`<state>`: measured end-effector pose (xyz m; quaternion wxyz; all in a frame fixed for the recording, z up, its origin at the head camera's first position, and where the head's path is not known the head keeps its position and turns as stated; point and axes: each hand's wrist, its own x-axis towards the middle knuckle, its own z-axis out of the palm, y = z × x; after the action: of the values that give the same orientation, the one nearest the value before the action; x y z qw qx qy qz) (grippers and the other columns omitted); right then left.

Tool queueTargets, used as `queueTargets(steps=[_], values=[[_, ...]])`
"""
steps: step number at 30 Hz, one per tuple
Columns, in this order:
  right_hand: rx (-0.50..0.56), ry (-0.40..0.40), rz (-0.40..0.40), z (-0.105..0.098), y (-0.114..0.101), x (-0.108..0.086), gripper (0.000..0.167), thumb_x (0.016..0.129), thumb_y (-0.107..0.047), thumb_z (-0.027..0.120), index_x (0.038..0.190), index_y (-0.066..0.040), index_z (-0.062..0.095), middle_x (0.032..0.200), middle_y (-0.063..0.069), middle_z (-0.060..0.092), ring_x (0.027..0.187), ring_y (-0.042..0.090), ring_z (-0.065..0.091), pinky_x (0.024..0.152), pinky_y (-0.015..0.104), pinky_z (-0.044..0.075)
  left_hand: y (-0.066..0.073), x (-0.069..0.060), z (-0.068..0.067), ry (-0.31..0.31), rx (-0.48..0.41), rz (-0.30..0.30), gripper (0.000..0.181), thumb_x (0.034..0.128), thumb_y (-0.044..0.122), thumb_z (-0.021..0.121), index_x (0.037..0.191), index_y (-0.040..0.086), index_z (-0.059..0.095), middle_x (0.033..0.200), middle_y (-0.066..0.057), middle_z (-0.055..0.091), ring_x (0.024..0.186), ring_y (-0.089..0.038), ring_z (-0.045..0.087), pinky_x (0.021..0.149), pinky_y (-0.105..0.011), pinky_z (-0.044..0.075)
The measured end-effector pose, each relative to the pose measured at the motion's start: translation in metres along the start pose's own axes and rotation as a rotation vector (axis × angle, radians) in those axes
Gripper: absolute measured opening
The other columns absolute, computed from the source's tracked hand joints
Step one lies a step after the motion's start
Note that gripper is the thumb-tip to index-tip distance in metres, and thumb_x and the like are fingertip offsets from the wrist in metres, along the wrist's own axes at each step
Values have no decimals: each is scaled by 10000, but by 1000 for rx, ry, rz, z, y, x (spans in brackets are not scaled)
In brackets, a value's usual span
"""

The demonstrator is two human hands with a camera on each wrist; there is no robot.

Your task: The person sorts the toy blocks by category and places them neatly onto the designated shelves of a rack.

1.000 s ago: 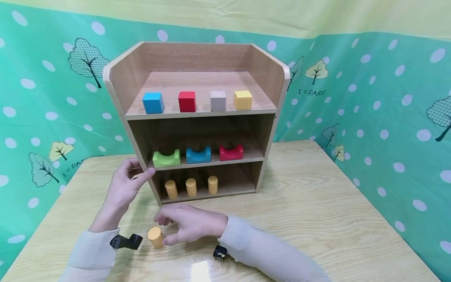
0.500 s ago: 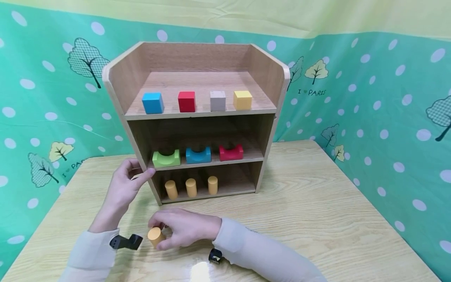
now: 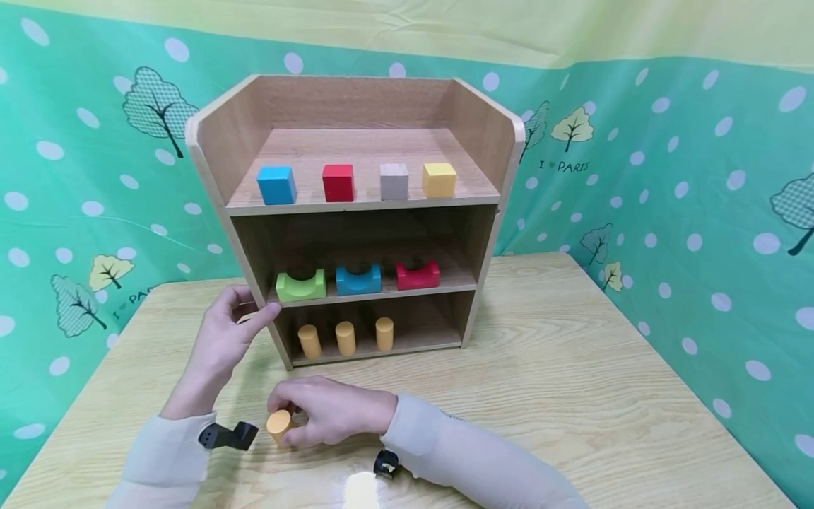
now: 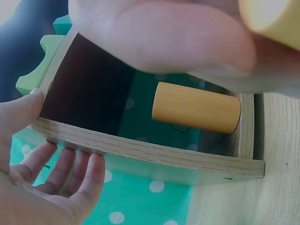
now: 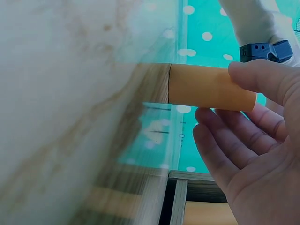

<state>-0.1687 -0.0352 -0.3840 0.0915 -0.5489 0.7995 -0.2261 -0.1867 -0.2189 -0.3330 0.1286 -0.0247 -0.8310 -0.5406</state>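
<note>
In the head view a small orange-yellow wooden cylinder [image 3: 278, 425] stands upright on the table in front of the shelf. My right hand [image 3: 333, 410] pinches it between thumb and fingers. The right wrist view shows the thumb on one side of the cylinder [image 5: 201, 86], its base on the table. My left hand [image 3: 222, 336] holds the left side panel of the small wooden shelf [image 3: 356, 102]. In the left wrist view the left hand's thumb [image 4: 21, 110] lies at the front edge, and the other fingers touch the outer face. Part of the right hand covers the top of that view.
Several cubes, blue [image 3: 276, 186], red [image 3: 338, 184], grey [image 3: 394, 182] and yellow [image 3: 439, 181], line the top shelf. Green [image 3: 301, 286], blue [image 3: 359, 281] and red [image 3: 417, 276] arch blocks sit on the middle one. Three cylinders [image 3: 345, 339] stand on the bottom shelf.
My right hand has moved slightly left and its fingers have closed round the cylinder on the table. The left hand has stayed on the shelf's side.
</note>
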Motion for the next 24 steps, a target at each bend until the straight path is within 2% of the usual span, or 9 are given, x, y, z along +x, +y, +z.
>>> queueTargets(steps=[7,16,24], values=[[7,-25,8,1,2,2,268,860,-233,705,1067,-206,536,968,-194,489,887,-135,452,811,24,341,0,-1,0,0,13,3,426,901,319,668,1175,41,498,1107,-20,510,998,-129,491,735,-174,448],[21,-22,23,-5,6,-2,234,859,-200,698,1035,-188,545,956,-155,496,877,-59,492,779,30,355,0,1,0,0,6,5,435,902,277,672,1203,19,492,1113,-1,509,996,-110,491,732,-168,445],[22,-39,38,-7,7,-2,265,852,-208,714,1043,-180,533,939,-149,507,867,-33,506,761,38,359,0,1,0,0,12,1,432,902,281,671,1196,21,491,1108,6,505,998,-103,488,733,-169,442]])
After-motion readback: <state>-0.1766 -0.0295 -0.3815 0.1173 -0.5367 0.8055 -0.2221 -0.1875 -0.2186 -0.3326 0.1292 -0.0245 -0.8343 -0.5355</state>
